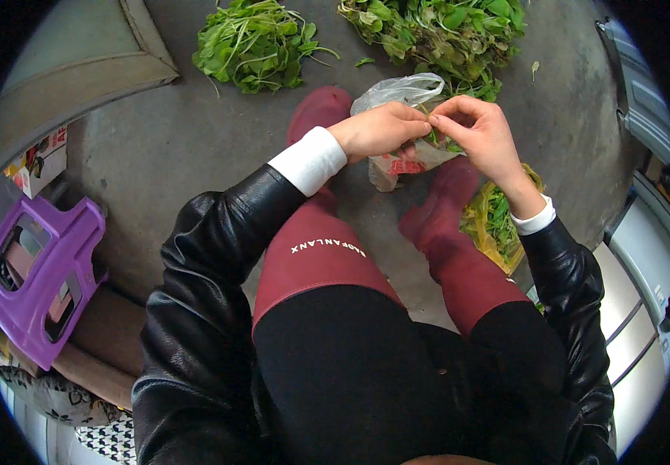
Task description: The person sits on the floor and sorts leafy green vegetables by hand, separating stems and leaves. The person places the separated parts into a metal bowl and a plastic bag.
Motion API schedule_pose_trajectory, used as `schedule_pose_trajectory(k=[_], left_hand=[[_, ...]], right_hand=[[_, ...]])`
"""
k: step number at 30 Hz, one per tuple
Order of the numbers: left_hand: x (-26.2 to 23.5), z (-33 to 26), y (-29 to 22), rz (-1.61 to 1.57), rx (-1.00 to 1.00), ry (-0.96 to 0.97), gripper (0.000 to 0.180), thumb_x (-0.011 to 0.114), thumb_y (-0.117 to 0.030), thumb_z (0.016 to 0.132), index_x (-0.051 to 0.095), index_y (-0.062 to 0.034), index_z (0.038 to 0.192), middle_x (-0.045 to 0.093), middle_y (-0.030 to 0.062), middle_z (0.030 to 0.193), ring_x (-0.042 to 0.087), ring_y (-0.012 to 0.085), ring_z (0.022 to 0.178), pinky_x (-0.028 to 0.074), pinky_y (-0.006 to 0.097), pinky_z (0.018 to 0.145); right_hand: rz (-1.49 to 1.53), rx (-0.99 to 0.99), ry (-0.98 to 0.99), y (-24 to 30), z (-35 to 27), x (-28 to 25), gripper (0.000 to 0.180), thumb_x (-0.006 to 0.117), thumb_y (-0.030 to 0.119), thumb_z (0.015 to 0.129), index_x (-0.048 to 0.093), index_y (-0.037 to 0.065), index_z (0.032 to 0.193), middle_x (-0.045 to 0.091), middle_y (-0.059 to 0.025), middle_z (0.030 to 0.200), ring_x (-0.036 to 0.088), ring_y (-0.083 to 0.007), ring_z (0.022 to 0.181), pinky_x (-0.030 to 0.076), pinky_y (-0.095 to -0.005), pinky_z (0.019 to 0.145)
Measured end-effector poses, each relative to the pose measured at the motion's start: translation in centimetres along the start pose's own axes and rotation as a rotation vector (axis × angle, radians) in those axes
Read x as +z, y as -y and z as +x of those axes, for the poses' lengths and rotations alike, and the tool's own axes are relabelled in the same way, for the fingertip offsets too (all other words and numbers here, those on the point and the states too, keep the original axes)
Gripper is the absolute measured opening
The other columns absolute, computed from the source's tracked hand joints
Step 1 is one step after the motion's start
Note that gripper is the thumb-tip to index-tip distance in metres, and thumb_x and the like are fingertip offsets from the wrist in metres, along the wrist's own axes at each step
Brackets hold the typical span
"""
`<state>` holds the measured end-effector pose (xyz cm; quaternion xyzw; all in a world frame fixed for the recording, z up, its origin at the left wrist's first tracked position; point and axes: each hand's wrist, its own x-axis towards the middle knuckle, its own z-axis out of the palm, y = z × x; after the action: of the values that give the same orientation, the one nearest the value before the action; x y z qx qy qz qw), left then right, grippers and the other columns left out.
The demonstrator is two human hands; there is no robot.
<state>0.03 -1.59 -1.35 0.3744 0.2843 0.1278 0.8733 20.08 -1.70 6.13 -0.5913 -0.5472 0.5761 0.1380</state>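
My left hand and my right hand meet fingertip to fingertip over a thin plastic bag. Both are closed in a pinch on a slender leafy green sprig, whose leaves show below the fingers; much of it is hidden. The bag is clear to whitish with red print, and it stands on the floor between my dark red boots. Just beyond the hands lies a large heap of leafy greens, some leaves wilted. A smaller, fresher-looking pile of greens sits to its left.
Beside my right leg is a yellow bag with greens in it. A purple plastic piece rests on brown seating at the left. A pale-framed panel fills the far left. Grey-blue furniture lines the right. The floor is grey concrete.
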Motion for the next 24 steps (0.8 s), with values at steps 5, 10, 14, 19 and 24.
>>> schedule_pose_trajectory(k=[5, 10, 14, 19, 24], left_hand=[[-0.6, 0.4, -0.2, 0.157, -0.013, -0.058, 0.027, 0.052, -0.025, 0.105, 0.069, -0.0061, 0.113, 0.064, -0.0049, 0.089, 0.049, 0.0029, 0.068, 0.043, 0.021, 0.06], [-0.5, 0.4, -0.7, 0.139, 0.15, -0.044, 0.024, 0.051, -0.025, 0.105, 0.067, -0.008, 0.101, 0.063, -0.0061, 0.085, 0.042, 0.001, 0.063, 0.036, 0.019, 0.055], [-0.3, 0.3, -0.8, 0.144, 0.148, -0.054, 0.024, 0.05, -0.026, 0.105, 0.062, -0.0087, 0.094, 0.058, -0.0066, 0.081, 0.042, 0.0007, 0.063, 0.036, 0.018, 0.055], [-0.5, 0.3, -0.4, 0.162, 0.145, -0.102, 0.026, 0.053, -0.022, 0.099, 0.064, -0.0014, 0.088, 0.062, 0.0001, 0.076, 0.054, 0.0098, 0.07, 0.046, 0.029, 0.063], [0.0, 0.2, -0.3, 0.376, 0.251, -0.162, 0.022, 0.053, -0.019, 0.1, 0.058, -0.0016, 0.087, 0.051, -0.003, 0.075, 0.047, 0.0072, 0.071, 0.043, 0.026, 0.063]], right_hand=[[-0.047, 0.003, 0.03, -0.2, 0.2, -1.0, 0.015, 0.064, 0.015, 0.095, 0.067, 0.0, 0.093, 0.067, -0.0004, 0.083, 0.06, -0.0064, 0.076, 0.048, -0.0241, 0.07], [0.111, 0.042, 0.067, -1.0, 0.3, -1.7, 0.012, 0.063, 0.014, 0.096, 0.063, 0.002, 0.097, 0.063, 0.0025, 0.083, 0.056, -0.0057, 0.074, 0.047, -0.0235, 0.068], [0.221, 0.051, 0.038, -0.9, 0.1, -1.3, 0.015, 0.065, 0.01, 0.094, 0.065, 0.002, 0.107, 0.068, -0.0001, 0.091, 0.062, -0.0077, 0.081, 0.05, -0.0254, 0.073], [-0.185, -0.095, -0.034, 0.8, -0.9, -0.3, 0.017, 0.067, 0.009, 0.093, 0.071, 0.001, 0.107, 0.074, -0.0075, 0.098, 0.069, -0.0135, 0.088, 0.054, -0.0293, 0.076], [-0.449, -0.354, -0.118, 1.0, -1.2, 0.2, 0.014, 0.068, 0.01, 0.089, 0.069, 0.0, 0.098, 0.07, -0.0153, 0.091, 0.069, -0.0305, 0.082, 0.054, -0.0352, 0.074]])
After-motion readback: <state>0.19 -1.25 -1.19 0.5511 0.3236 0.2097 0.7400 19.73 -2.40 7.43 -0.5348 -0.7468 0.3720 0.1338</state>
